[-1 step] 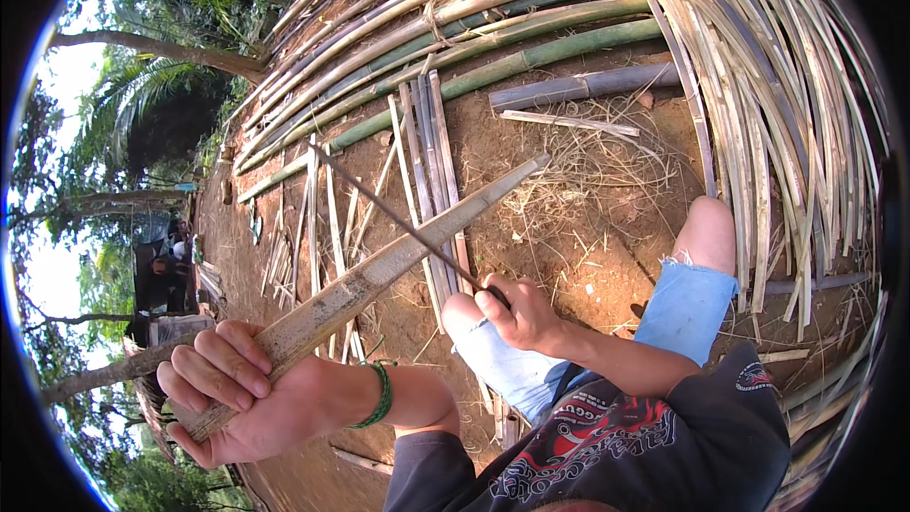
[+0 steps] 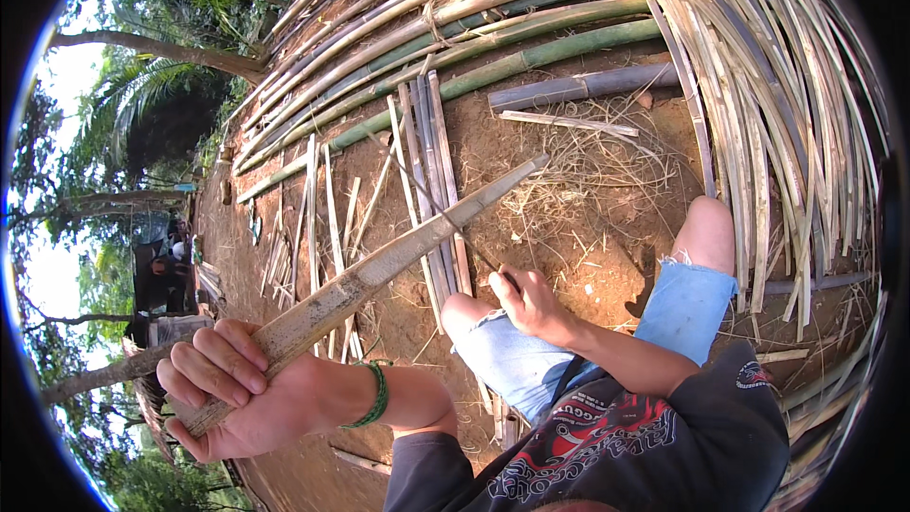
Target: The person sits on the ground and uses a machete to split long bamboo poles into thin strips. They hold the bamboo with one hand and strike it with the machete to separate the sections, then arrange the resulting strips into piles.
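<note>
- Shaving down a bamboo strip (image 2: 360, 284) looks like the step in hand, going by the knife laid across it and the scraps around (my read, anyway).
- Left hand (image 2: 227, 389) is wrapped round the strip's near end, fingers curled over the top and thumb underneath. The strip runs up and right from that fist, with its narrow tip well past both hands.
- Right hand (image 2: 536, 308) is closed around the handle of a thin dark knife (image 2: 479, 251), thumb laid along it. Most of the handle is hidden in the palm, so can't say much about the grip.
- Blade goes up and left from the right hand and crosses the strip on its tip half, well away from the left fingers. Can't tell if the edge is actually biting or just resting there.
- Next move, I'd say, calls for a steady left fist and a shallow blade angle, stroking toward the free tip and away from the bare knee just below the right hand.
- Ahead of the right hand there's a mess of curly shavings (image 2: 616, 166); off to its right, a big pile of split strips (image 2: 749, 114).
</note>
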`<state>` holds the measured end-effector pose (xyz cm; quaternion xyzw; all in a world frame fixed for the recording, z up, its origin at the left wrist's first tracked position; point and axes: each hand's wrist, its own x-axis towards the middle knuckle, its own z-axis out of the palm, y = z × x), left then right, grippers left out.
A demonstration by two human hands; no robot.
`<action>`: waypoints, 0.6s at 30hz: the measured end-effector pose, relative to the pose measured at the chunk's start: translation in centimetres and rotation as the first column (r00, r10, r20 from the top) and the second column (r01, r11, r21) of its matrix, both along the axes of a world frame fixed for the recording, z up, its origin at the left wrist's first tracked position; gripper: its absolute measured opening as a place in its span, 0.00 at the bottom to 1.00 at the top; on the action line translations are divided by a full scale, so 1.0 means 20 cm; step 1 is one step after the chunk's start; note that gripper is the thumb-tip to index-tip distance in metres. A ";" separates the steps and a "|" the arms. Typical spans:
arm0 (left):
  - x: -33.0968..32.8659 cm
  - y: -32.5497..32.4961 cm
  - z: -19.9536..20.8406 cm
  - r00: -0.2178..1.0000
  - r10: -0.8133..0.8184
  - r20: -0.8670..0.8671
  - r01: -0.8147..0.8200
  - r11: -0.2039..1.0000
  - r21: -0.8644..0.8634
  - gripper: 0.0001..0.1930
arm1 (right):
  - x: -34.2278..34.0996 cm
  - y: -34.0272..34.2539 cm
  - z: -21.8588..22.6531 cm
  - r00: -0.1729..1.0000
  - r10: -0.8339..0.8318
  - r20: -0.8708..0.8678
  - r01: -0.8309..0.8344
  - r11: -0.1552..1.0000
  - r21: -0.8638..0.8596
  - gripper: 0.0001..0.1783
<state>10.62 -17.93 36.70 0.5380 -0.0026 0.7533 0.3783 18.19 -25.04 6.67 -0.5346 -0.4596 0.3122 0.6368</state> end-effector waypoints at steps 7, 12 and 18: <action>-0.05 0.01 -0.02 0.998 -0.051 -0.023 0.051 0.999 0.017 0.15 | 0.04 -0.03 0.08 0.955 -0.095 0.282 0.054 0.988 0.148 0.17; -0.03 0.00 0.00 0.999 -0.043 -0.027 0.043 0.999 -0.001 0.17 | 0.16 0.02 -0.41 0.990 -0.110 -0.084 0.063 0.898 -0.435 0.31; -0.04 0.00 -0.01 0.996 -0.084 -0.032 0.084 0.996 0.012 0.16 | 0.11 0.02 -0.42 0.908 -0.101 0.407 0.138 0.989 -0.062 0.20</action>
